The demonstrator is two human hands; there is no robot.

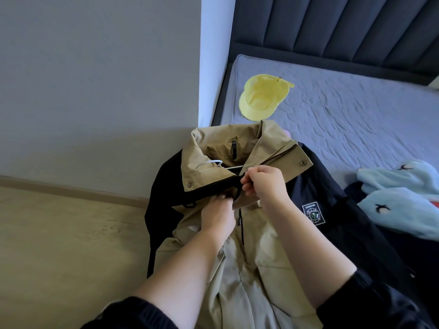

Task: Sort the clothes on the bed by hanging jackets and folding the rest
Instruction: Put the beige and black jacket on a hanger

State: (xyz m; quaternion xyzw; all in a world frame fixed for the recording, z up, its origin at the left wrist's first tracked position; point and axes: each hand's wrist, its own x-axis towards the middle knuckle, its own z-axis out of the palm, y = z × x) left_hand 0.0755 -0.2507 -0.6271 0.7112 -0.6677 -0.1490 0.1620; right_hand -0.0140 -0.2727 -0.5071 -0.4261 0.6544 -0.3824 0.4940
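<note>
On the bed [356, 110] lies the jacket [261, 269], a hanger [210, 162] in its collar. The left hand [218, 214] grips its front, the right hand [263, 184] pinches the collar edge; best close it squarely so the shoulders seat evenly.

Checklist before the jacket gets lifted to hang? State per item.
1. White hanger inside jacket neck: ok.
2. Both shoulders seated on hanger: cannot tell, covered.
3. Grip of right hand on collar front: ok, pinching.
4. Grip of left hand: cannot tell, fingers tucked under the black flap.
5. Collar closed: not ok, flaps apart.
6. Rest sorted: not ok, yellow cap and light blue garment lie loose on bed.
</note>
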